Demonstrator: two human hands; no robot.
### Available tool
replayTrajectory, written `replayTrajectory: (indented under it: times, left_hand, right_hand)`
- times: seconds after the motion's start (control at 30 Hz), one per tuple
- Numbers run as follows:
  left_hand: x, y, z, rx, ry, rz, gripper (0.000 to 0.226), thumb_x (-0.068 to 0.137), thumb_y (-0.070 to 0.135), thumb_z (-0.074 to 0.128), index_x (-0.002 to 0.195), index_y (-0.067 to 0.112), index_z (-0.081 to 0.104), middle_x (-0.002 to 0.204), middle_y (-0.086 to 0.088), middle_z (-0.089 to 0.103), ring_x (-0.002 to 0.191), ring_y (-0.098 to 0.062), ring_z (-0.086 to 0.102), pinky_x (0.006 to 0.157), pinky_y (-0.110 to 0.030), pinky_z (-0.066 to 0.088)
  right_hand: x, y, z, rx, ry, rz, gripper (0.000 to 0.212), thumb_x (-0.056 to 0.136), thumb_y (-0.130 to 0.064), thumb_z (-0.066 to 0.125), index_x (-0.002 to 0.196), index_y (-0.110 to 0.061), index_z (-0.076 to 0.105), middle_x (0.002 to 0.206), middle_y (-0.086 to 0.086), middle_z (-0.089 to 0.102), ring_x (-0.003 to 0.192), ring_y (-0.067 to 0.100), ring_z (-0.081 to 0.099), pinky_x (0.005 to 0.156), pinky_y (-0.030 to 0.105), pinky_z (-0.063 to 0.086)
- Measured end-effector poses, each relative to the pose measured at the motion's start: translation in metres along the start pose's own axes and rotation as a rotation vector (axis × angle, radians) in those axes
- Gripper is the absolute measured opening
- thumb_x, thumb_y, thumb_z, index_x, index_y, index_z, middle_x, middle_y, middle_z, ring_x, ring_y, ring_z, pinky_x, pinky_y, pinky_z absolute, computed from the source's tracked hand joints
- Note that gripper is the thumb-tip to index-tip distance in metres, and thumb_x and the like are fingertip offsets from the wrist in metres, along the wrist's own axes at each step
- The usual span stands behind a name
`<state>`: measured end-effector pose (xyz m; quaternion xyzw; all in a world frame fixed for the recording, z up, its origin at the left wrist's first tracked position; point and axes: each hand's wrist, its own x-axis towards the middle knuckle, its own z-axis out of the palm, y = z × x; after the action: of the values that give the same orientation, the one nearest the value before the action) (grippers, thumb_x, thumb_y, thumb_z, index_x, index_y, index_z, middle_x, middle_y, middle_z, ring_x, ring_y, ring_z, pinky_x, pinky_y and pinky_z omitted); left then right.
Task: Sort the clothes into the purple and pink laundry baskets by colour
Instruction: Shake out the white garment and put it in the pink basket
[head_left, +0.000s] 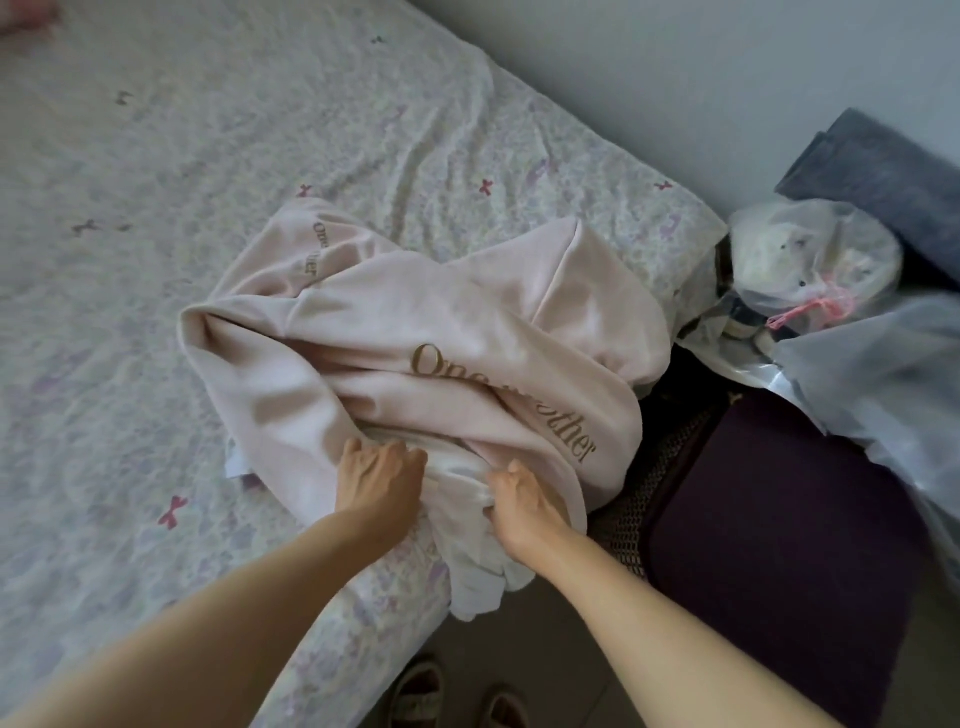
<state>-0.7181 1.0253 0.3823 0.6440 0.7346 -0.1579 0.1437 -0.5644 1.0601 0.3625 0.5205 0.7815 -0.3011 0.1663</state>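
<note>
The soft, light white garment (467, 525) is gripped by both the left hand (382, 475) and right hand (522, 506); its bunched folds are best gathered from beneath the pink sweatshirt (441, 332).

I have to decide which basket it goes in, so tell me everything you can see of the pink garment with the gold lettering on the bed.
The pink garment is pale pink, soft and fleece-like, with gold lettering in two places. It lies crumpled at the corner of the bed, folded over itself, over a white garment. The left hand grips cloth at its lower edge; the right hand grips the white cloth beside it.
</note>
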Motion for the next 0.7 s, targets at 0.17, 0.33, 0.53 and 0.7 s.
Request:
replayTrajectory:
  times: [0.17,0.33,0.53,0.7]
  left_hand:
    - [-0.008,0.003,-0.006,-0.130,-0.061,-0.081,0.055,0.080,0.035,0.062,0.128,0.024,0.039,0.119,-0.001,0.052,0.106,-0.022,0.057,0.089,-0.035,0.030]
    - [-0.013,0.022,-0.039,-0.377,0.200,-0.013,0.053,0.080,0.046,0.064,0.124,0.028,0.042,0.125,0.004,0.051,0.119,-0.018,0.049,0.105,-0.042,0.023]
    - [-0.026,0.034,-0.098,-0.829,0.479,-0.054,0.005,0.087,0.014,0.055,0.089,0.011,0.052,0.084,-0.015,0.066,0.083,-0.039,0.060,0.067,-0.041,0.043]
    - [-0.046,0.019,-0.148,-0.980,0.591,-0.078,0.007,0.084,0.013,0.053,0.084,0.017,0.059,0.077,-0.002,0.062,0.082,-0.031,0.060,0.065,-0.036,0.043]
  right_hand:
    - [-0.007,-0.006,-0.028,0.400,0.180,0.086,0.006,0.096,-0.017,0.045,0.093,-0.013,0.049,0.086,0.001,0.052,0.081,0.019,0.051,0.057,0.022,0.034]
    - [-0.024,-0.025,-0.079,0.783,0.205,-0.006,0.033,0.089,-0.027,0.060,0.061,-0.015,0.045,0.059,-0.002,0.043,0.057,0.012,0.041,0.057,0.026,0.033]
    - [-0.053,-0.043,-0.130,1.017,0.263,-0.058,0.023,0.077,-0.024,0.074,0.081,-0.003,0.066,0.080,0.014,0.068,0.078,0.026,0.064,0.073,0.040,0.053]
    - [-0.080,-0.042,-0.163,0.646,0.089,-0.090,0.024,0.077,-0.006,0.073,0.099,-0.008,0.064,0.088,0.004,0.061,0.079,0.014,0.057,0.059,0.014,0.042]
